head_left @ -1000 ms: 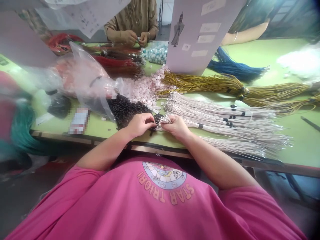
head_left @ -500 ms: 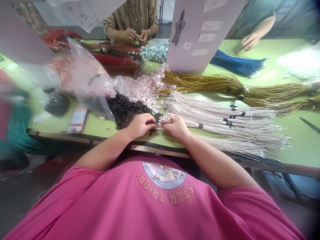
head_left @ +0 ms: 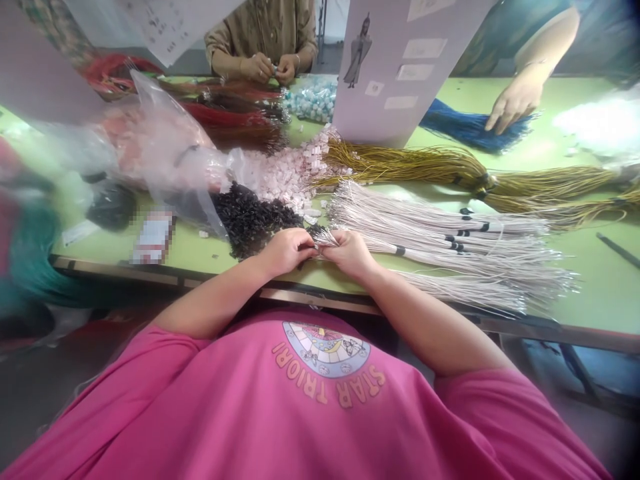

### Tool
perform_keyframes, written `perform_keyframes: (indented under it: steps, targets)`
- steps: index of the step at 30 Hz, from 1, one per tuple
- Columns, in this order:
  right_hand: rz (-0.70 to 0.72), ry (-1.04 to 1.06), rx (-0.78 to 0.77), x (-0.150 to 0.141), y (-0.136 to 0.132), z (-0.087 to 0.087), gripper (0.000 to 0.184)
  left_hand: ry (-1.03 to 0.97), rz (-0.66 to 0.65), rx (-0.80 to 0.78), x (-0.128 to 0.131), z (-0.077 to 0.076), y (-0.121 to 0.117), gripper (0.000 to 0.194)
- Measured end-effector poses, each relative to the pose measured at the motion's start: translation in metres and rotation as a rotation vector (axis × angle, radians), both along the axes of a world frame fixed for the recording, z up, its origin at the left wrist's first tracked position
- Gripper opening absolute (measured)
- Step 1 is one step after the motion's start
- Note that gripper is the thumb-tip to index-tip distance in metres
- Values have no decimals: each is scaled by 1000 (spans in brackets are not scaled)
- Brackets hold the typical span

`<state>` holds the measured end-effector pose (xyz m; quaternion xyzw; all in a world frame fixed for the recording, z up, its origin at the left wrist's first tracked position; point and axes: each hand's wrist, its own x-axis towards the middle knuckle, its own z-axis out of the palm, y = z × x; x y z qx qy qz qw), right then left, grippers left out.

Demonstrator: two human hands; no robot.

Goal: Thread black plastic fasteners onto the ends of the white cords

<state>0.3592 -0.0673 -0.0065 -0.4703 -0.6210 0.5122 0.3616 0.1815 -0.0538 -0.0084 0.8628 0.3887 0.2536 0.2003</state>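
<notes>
My right hand [head_left: 352,256] is closed around the tips of some white wires [head_left: 327,236], whose silvery ends point left. My left hand [head_left: 289,252] meets it at those ends, thumb and fingers pinched together; what lies between them is too small to make out. Just behind my left hand is a heap of small black plastic connector housings [head_left: 255,217]. Bundles of white wires [head_left: 425,230], bound with black tape, stretch away to the right of my right hand.
Pale pink connector housings [head_left: 285,175] are heaped behind the black ones, beside a clear plastic bag [head_left: 195,180]. Yellow wires [head_left: 415,163] lie beyond the white bundles. Across the table, one person handles small parts; another's hand [head_left: 517,100] rests on blue wires [head_left: 460,127].
My left hand has shifted slightly right, closer against my right hand. Across the table, the other person's hand has come down onto the blue wires.
</notes>
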Motion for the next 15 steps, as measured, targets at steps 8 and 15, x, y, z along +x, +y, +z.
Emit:
perform_keyframes:
  steps: [8, 15]
  targets:
    - [-31, 15, 24, 7, 4, -1, 20, 250, 34, 43, -17, 16, -7, 26]
    - [-23, 86, -205, 7, 6, -7, 17, 511, 336, 33, -67, 37, 21, 28]
